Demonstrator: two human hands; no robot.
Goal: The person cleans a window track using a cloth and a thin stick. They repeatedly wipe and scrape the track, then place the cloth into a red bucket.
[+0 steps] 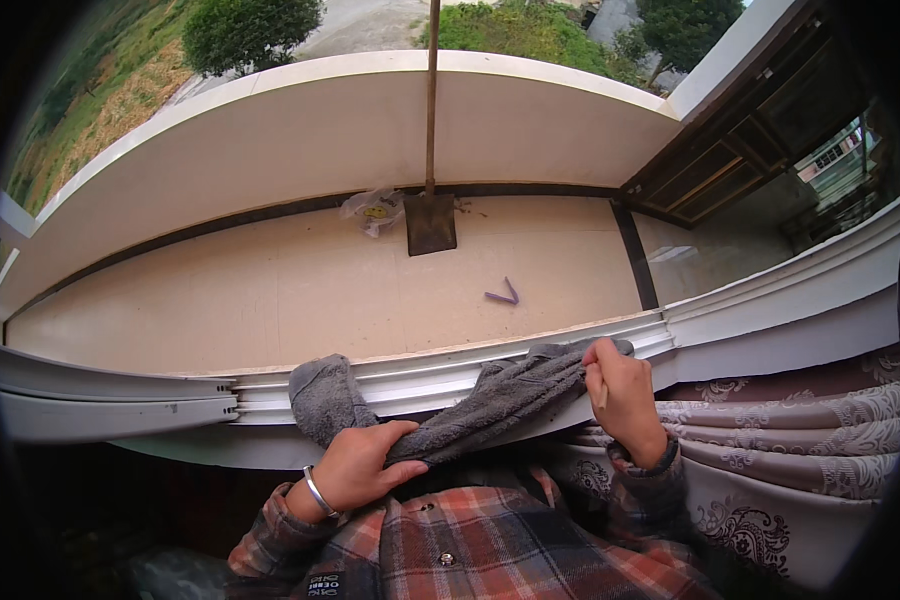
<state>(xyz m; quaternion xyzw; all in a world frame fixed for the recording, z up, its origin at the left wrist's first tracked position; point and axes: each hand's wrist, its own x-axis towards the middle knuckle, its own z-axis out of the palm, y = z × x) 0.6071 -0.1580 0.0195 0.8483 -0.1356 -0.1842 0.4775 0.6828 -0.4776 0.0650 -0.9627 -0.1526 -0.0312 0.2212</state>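
A grey terry cloth [487, 401] lies bunched across the white sliding-window track [420, 386], in front of my body. My left hand [367, 461] grips its near edge at the lower left, thumb and fingers around the fabric. My right hand [621, 390] is closed over the cloth's right end, where a short pale stick-like piece, not clear, shows between the fingers. One end of the cloth hangs over the track at the left, beyond my left hand.
Sliding sash frames [120, 401] stand at the left. Beyond the track, the balcony floor [330, 285] holds a flat shovel [431, 223], a plastic bag [375, 212] and a folded purple strip [504, 294]. A low wall [330, 135] bounds it. Patterned curtains [780, 450] hang at the right.
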